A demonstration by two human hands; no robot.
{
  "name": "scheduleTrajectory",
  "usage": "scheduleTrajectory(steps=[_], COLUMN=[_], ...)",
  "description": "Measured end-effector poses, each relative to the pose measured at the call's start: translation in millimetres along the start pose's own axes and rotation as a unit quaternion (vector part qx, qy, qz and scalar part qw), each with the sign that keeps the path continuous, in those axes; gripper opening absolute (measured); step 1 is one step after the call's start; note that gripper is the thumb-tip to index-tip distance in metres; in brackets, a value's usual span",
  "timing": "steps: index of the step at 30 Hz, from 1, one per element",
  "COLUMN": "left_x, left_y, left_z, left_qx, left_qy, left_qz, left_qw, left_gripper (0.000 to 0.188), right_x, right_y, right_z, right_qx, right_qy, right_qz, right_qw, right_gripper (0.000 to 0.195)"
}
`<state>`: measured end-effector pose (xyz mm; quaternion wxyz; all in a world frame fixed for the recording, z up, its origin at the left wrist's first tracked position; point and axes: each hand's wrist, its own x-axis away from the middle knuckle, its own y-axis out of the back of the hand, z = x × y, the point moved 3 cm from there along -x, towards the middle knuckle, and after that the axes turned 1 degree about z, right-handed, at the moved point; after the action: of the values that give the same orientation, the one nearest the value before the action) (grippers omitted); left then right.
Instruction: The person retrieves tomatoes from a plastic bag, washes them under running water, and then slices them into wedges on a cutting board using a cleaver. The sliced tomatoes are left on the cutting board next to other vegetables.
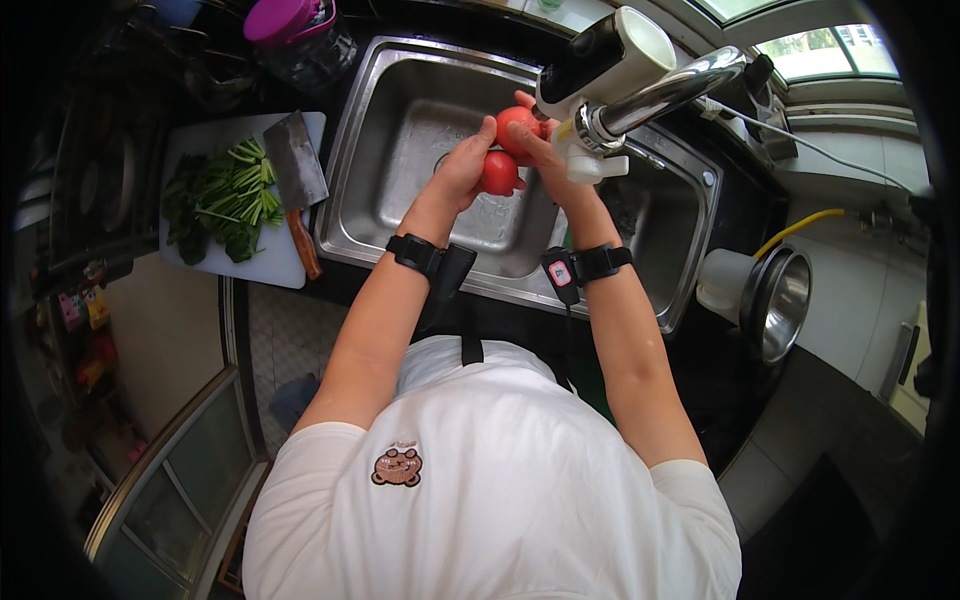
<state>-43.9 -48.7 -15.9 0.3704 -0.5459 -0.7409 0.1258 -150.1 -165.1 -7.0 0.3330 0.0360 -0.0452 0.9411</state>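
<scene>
Two red tomatoes are held over the left basin of a steel double sink (pixel 351 187). My left hand (pixel 463 166) is closed around the lower tomato (pixel 499 172), its thumb touching the upper one. My right hand (pixel 546 154) grips the upper tomato (pixel 517 127), with its thumb across the front and some fingers hidden behind. Close to the right hand is the white outlet of a faucet (pixel 576 146) with a chrome spout. Whether water is running cannot be told.
On the left, a white cutting board (pixel 289 271) carries cut leafy greens (pixel 240 199) and a cleaver (pixel 296 161) with a wooden handle. A jar with a purple lid (pixel 277 21) stands behind. Metal bowls (pixel 784 304) are at the right, beside a yellow hose (pixel 799 225).
</scene>
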Motion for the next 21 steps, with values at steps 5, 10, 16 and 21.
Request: scheduleTrajectory(steps=[5, 10, 16, 21], left_x=[-9.0, -3.0, -5.2, -30.1], left_y=[-8.3, 2.5, -14.1, -11.2], left_z=[1.0, -3.9, -12.8, 1.4], left_qx=[-0.096, 0.059, 0.067, 0.129], left_qy=[-0.097, -0.021, -0.013, -0.088], left_qz=[-0.055, 0.032, 0.037, -0.055], left_qw=[0.989, 0.997, 0.997, 0.986], left_gripper=[0.075, 0.067, 0.057, 0.058], right_x=[-4.9, 1.4, 10.2, 24.4], right_y=[0.7, 3.1, 34.3, 11.6], right_z=[0.1, 6.4, -39.1, -13.5], right_qx=[0.080, 0.018, 0.082, -0.034], right_qy=[-0.008, -0.077, 0.022, -0.014], right_qz=[-0.039, -0.053, -0.067, -0.144], right_qw=[0.996, 0.995, 0.994, 0.989], right_gripper=[0.054, 0.051, 0.046, 0.050])
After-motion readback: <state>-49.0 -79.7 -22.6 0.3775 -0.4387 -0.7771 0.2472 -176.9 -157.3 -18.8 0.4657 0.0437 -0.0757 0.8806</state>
